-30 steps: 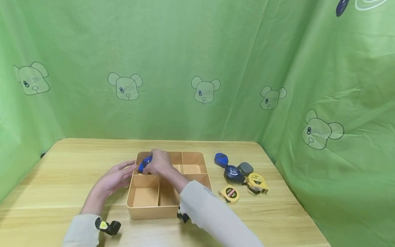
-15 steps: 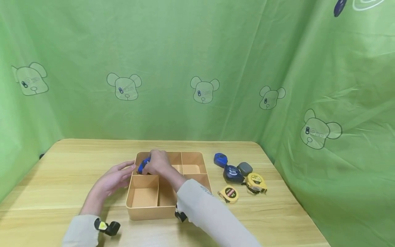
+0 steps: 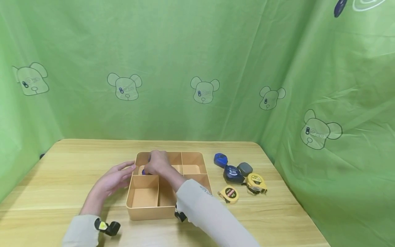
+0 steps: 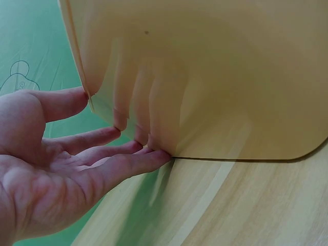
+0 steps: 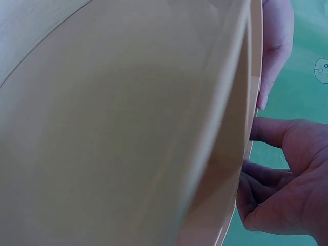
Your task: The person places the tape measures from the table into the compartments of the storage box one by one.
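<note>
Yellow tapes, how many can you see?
2: the large yellow tape and, nearer the person, the small yellow tape, both right of the box. The right hand and sleeve may hide more inside it.

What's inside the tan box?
Inside the box, back left, bits of something blue peek out beside the right hand, which hides the rest. The arm covers other spots.

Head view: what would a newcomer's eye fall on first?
Probably the green curtain with its cartoon heads, filling the background. Then the tan divided box on the table: the right hand dips into its far-left compartment beside a mostly hidden blue object, while the left hand touches the box's outer left side. Right of the box lie a yellow 2m tape measure and a navy 5m one.
</note>
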{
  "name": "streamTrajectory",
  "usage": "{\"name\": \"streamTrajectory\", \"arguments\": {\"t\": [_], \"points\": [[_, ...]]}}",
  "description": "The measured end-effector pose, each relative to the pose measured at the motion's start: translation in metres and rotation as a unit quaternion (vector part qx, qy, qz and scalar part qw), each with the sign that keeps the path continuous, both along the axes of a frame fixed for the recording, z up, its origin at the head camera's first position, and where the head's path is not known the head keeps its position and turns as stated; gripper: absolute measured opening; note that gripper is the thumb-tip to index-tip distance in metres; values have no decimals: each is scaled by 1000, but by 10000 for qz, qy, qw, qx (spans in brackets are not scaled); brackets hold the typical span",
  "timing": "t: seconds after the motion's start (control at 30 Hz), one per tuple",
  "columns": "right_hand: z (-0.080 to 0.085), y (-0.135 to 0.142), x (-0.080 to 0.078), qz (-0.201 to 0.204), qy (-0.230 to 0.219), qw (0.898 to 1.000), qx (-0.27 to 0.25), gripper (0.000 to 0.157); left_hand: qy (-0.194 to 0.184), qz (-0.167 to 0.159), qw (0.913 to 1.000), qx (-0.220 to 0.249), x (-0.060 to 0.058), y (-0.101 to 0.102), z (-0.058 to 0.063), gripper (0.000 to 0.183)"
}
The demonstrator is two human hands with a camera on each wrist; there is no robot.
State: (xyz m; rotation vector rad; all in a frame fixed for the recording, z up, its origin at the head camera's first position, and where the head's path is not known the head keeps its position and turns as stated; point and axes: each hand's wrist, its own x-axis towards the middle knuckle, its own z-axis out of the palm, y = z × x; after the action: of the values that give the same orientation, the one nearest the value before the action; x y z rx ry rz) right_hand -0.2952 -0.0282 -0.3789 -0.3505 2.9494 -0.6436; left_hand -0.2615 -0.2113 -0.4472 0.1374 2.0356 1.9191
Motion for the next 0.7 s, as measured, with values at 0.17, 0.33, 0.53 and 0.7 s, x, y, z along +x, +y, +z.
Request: {"name": "streamTrajectory", "arguments": {"t": [0.17, 0.33, 0.53, 0.7], "points": [[-1, 1, 1, 67, 34, 9999, -103, 22, 26, -29, 10000, 53, 0, 0, -1, 74], [-1, 2, 1, 99, 48, 9997, -217, 26, 47, -16, 10000, 6, 2, 0, 0, 73], [-3, 3, -1, 149, 153, 9996, -206, 40, 62, -27, 10000, -7, 2, 1, 1, 74], [-4, 4, -1, 109, 89, 9993, -346, 35, 58, -29, 10000, 11, 1, 0, 0, 75]]}}
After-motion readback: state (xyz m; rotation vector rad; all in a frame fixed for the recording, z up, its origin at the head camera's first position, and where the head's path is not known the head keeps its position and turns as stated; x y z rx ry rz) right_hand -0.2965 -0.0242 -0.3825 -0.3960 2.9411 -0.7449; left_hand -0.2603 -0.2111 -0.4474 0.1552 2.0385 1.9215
